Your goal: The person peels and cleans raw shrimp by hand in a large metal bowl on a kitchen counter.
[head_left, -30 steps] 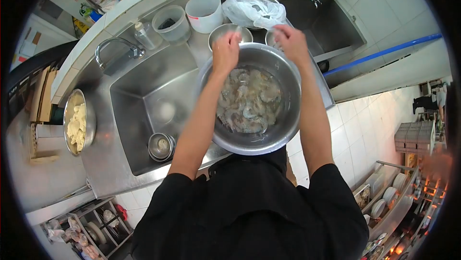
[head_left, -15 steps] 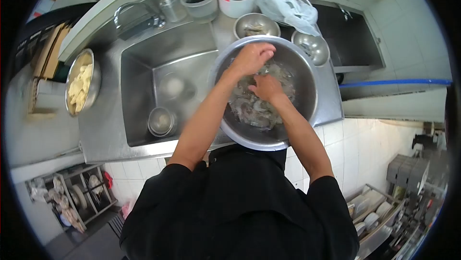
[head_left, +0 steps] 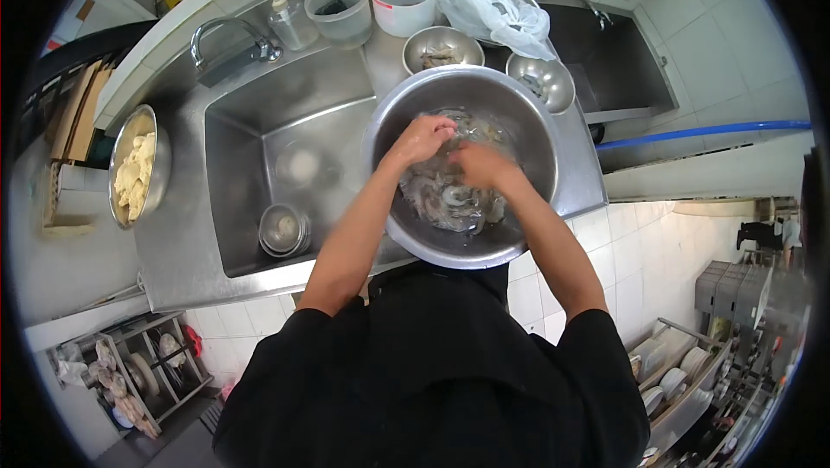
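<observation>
A large metal bowl [head_left: 529, 217] holds raw shrimp [head_left: 450, 200] in water. Over the left part of the shrimp is my left hand [head_left: 426, 137], its fingers curled together; whatever is between them is too small to name. My right hand [head_left: 481, 164] is low at the shrimp, close beside the left, with its fingertips hidden and blurred. Behind the large bowl stand two small metal bowls: the left one [head_left: 443, 50] has some shrimp pieces in it, and the right one [head_left: 541, 82] contains a few greyish pieces.
A steel sink [head_left: 320, 157] with small stacked bowls [head_left: 284, 230] lies to the left, under a faucet [head_left: 233, 36]. Farther left is a bowl of pale yellow food [head_left: 134, 176]. Plastic tubs [head_left: 404, 1] and a plastic bag [head_left: 497, 14] line the back.
Both hands came down from the small bowls to the shrimp. Since half a second ago, my left hand has dropped lower and nearer to me. The camera view has shifted.
</observation>
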The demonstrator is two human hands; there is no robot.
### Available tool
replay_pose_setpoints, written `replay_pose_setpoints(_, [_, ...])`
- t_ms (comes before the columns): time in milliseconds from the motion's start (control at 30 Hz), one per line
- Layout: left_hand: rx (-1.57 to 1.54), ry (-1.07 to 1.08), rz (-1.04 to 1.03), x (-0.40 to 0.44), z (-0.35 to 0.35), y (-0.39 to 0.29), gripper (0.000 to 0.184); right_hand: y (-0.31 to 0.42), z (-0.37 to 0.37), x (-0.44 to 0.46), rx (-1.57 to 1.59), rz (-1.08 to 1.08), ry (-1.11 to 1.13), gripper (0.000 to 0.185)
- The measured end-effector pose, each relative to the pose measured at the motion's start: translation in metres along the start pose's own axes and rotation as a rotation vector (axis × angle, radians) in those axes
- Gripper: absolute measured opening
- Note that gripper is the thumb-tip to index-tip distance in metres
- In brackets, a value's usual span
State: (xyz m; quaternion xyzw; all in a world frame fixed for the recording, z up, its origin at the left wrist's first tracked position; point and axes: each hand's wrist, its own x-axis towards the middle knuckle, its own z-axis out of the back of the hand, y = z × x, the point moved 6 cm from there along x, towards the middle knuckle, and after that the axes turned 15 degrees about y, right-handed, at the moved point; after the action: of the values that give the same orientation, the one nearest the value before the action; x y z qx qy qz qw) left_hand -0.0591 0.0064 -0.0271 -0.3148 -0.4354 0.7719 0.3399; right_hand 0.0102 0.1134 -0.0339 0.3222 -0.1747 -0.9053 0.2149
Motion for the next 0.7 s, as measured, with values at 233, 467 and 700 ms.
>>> replay_pose_setpoints(233, [-0.159, 0.032, 0.043, 0.005, -0.010, 0.007, 0.027, 0.000, -0.002, 0.006, -0.139, -0.094, -0.032, 0.012])
replay_pose_setpoints(467, [-0.555, 0.010, 0.126, 0.002, -0.009, 0.008, 0.034, -0.040, 0.054, -0.018, 1.192, 0.172, -0.389, 0.016])
replay_pose_setpoints(700, [-1.030, 0.219, 0.131, -0.002, -0.021, 0.001, 0.029, -0.032, 0.071, -0.029, 1.023, 0.364, -0.569, 0.023])
